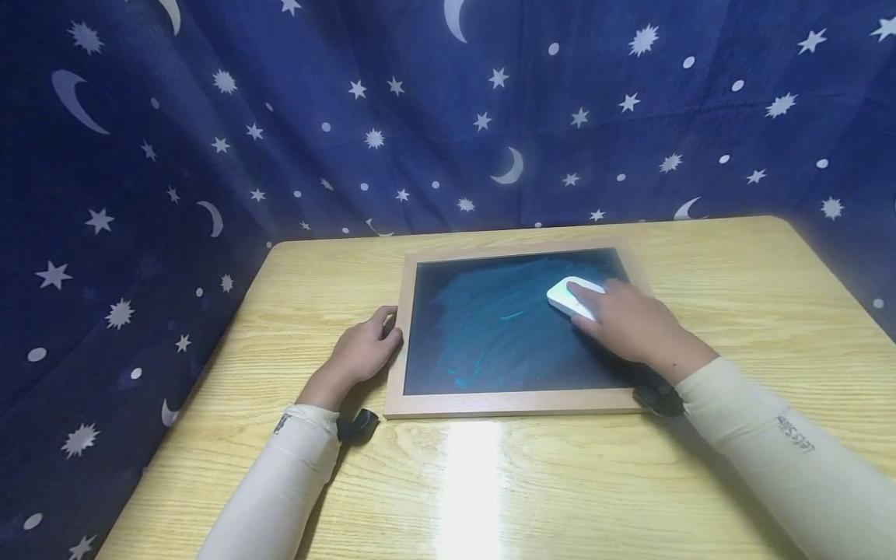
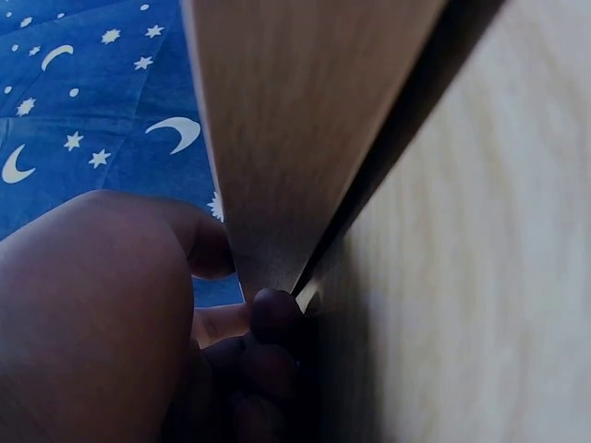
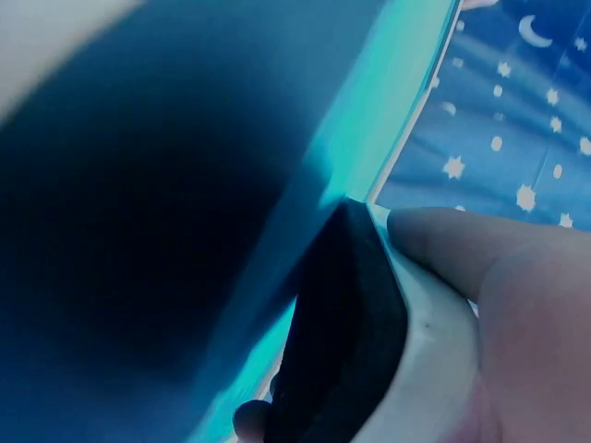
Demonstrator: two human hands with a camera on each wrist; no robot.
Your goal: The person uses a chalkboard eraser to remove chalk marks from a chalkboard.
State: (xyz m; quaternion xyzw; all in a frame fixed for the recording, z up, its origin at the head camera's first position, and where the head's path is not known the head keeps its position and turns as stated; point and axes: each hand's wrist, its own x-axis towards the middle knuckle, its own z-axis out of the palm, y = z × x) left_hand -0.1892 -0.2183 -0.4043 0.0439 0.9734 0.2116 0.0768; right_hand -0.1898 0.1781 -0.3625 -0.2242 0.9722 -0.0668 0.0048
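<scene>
A chalkboard (image 1: 490, 327) in a light wooden frame lies on the table, smeared with teal chalk and a few brighter strokes at its middle and lower left. My right hand (image 1: 630, 320) grips a white-backed eraser (image 1: 568, 294) over the board's right part. In the right wrist view, the eraser's black pad (image 3: 346, 323) faces the board, with the thumb and a fingertip on opposite sides. At the frame's left side, my left hand (image 1: 365, 348) holds the edge between thumb and bent fingers. The left wrist view shows fingertips (image 2: 275, 316) at the wooden edge (image 2: 295, 120).
The light wood-grain table (image 1: 574, 482) extends around the board, with a bright reflection in front. A dark blue curtain (image 1: 420, 93) with moons and stars hangs behind the table and along its left side. Dark wrist devices (image 1: 358, 427) sit below both sleeve cuffs.
</scene>
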